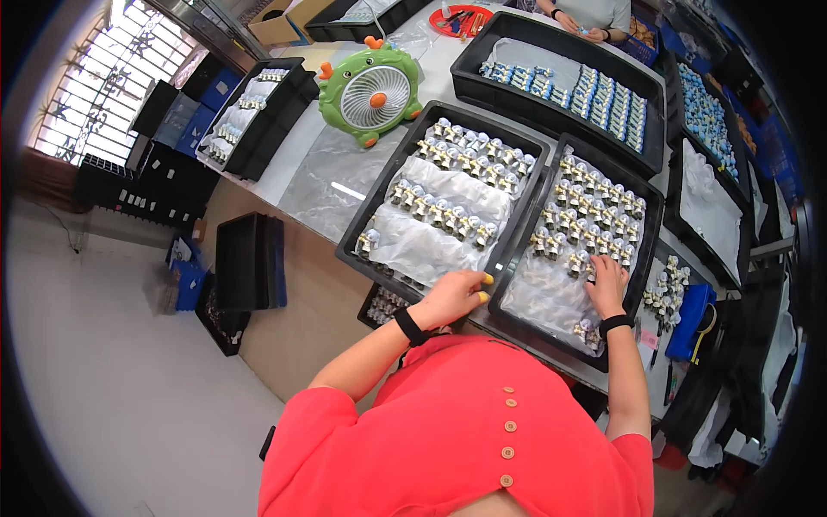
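Small figurines with pale heads and dark-and-gold bodies stand in rows on white sheeting in two black trays. My right hand (609,283) is inside the right tray (652,226), its bent fingers closed around a small figurine (591,269) at the end of a short row. The fingers partly hide that piece. My left hand (457,297) hovers by the near right corner of the left tray (351,239), with yellow covers on two fingertips. Its thumb and finger are apart and nothing shows between them. Figurines (441,209) cross the left tray's middle.
A green cartoon-shaped fan (355,65) stands beyond the left tray. Another black tray (556,116) holds blue-and-white pieces. Loose figurines (668,289) lie right of the right tray near a blue pouch (692,321). Across the table, another person's hands (593,34) are at work.
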